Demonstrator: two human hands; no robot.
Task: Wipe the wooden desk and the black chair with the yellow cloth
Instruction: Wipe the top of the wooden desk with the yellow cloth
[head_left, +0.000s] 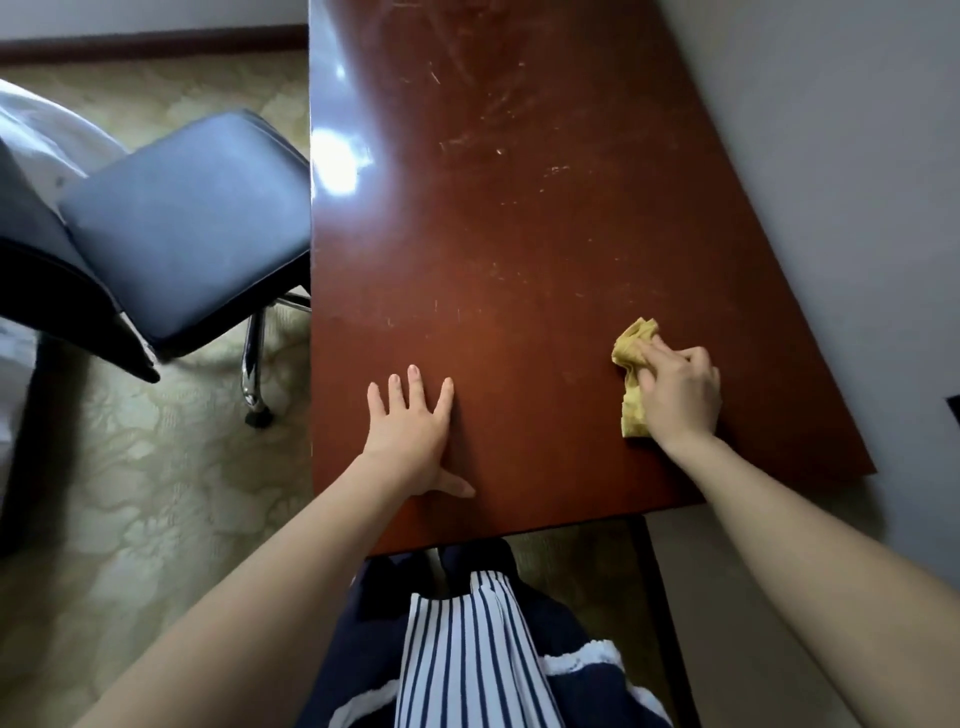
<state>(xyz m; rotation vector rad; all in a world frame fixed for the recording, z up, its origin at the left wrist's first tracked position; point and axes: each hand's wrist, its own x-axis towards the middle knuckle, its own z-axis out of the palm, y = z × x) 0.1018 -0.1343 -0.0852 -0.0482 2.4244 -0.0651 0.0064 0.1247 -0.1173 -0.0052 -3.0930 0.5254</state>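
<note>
A striped apron (467, 649), blue lines on white over dark clothing, is hanging nearest the lens at the bottom edge. The left forearm (249, 597) and the right forearm (831, 545) are stretching forward on either side of it.

The yellow cloth (631, 358) is lying crumpled on the bench (519, 208), near its right edge and towards the near right corner. The right hand (680, 389) is lying over it with fingers curled down into the folds, gripping it against the wood. Bunched cloth is poking out beyond the fingertips and along the inner side of the hand.

The left hand (410, 431) is resting well apart to the left, palm down on the bare wood. Its fingers are lying straight and spread, its thumb is pointing off to the right, and it is holding nothing.

The bench top is showing a glossy reddish brown, with pale scuff marks farther up and a bright glare along its left edge. A grey wall (857, 156) is running along its right side.

The chair (192, 223), padded and dark, is standing left of the bench, its seat just beside the bench's left edge and far from the cloth. Its chrome leg (254, 353) is ending in a black castor on the pale patterned carpet (156, 493).
</note>
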